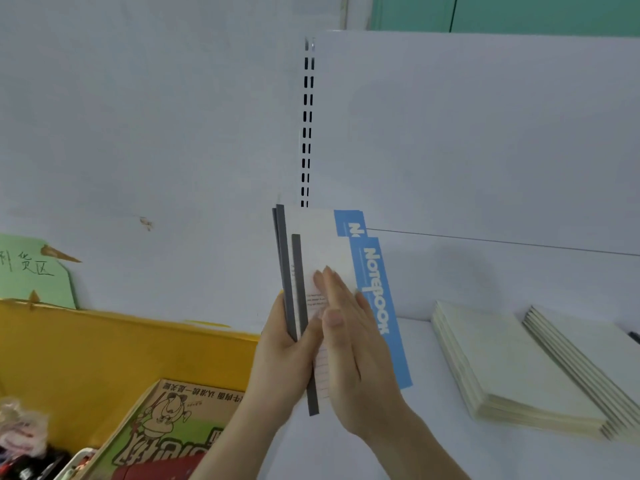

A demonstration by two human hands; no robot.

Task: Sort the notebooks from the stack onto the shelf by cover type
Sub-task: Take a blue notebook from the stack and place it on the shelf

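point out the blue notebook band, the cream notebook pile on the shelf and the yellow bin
blue notebook band [379,306], head view, printed lettering
cream notebook pile [502,355], head view, top cover
yellow bin [104,348], head view, inner wall

White shelf [433,445] — two cream notebook stacks [512,365] flat, side by side.

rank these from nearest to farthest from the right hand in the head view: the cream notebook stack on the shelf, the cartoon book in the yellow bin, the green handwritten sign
1. Cartoon book: lower left of the right hand, in the yellow bin; too close to call against the next.
2. Cream notebook stack: to the right, lying flat on the shelf.
3. Green handwritten sign: far left, against the back wall.
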